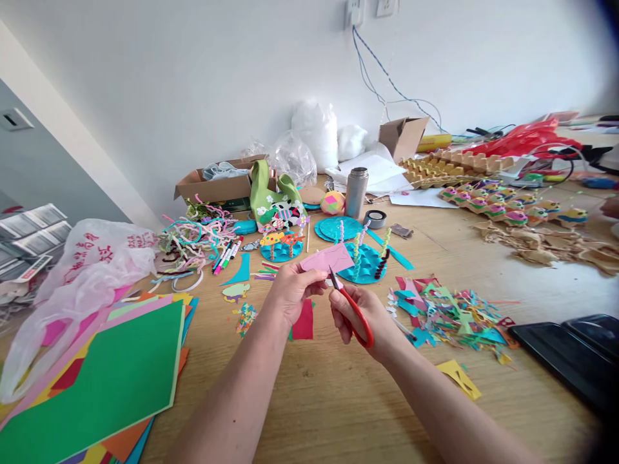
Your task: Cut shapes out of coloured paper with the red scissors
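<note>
Pink paper (329,259) is held up over the bench (314,406), approx. mid-view, w/ a thin curved line seen on it. Part of a round blue base (365,272) w/ upright pipe cleaners is blocked from view by it. A smaller blue base (278,252) w/ spotted mushroom shapes is set just beyond, to the L. Red paper (303,320) is laid below, btwn the forearms.

To the R, loose scraps (449,316) are heaped near the wrist, w/ a yellow offcut (458,379) closer in & a black device (556,354) at the edge. To the L, markers (227,256), a pipe-cleaner pile (193,241) & stacked colored sheets, green sheet (130,367) on top, are spread out. Farther back, a metal bottle (356,194), tape roll (375,219), green bag (265,196) & painted carton pieces (512,205) are lined up.

Paper's near-L part is pinched btwn thumb & fingers of the L hand (294,290). Scissors (365,327) are gripped in the R hand (374,316), fingers curled at the red handles, blade tip overlapping the paper's near edge; actual contact can't be told.
</note>
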{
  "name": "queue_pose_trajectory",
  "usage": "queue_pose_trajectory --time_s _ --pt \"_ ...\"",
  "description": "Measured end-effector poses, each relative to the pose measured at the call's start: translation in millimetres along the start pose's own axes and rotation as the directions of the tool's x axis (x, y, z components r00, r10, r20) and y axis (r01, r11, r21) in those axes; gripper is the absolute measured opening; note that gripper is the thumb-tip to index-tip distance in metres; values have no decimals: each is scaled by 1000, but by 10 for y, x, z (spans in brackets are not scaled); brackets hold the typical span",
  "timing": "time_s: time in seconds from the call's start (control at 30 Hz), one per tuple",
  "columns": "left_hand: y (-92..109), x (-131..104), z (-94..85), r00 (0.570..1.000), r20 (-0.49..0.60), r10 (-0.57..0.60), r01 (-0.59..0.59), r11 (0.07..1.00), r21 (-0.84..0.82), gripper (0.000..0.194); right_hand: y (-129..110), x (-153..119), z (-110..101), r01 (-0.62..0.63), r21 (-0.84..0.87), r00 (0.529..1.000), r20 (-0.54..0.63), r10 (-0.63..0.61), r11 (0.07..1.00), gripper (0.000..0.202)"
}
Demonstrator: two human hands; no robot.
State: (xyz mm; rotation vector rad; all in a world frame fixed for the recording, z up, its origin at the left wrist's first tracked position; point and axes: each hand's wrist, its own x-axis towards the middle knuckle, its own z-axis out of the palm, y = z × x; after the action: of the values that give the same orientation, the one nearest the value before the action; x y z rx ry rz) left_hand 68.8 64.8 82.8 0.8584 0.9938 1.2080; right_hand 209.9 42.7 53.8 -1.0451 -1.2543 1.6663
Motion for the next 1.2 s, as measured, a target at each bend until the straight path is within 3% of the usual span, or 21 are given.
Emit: queue_pose_trajectory --time_s 1.2 --pt "-15 10 -19 999 55 3 -7 996 85 20 -84 -53 23 25 -27 1000 9 -25 999 41"
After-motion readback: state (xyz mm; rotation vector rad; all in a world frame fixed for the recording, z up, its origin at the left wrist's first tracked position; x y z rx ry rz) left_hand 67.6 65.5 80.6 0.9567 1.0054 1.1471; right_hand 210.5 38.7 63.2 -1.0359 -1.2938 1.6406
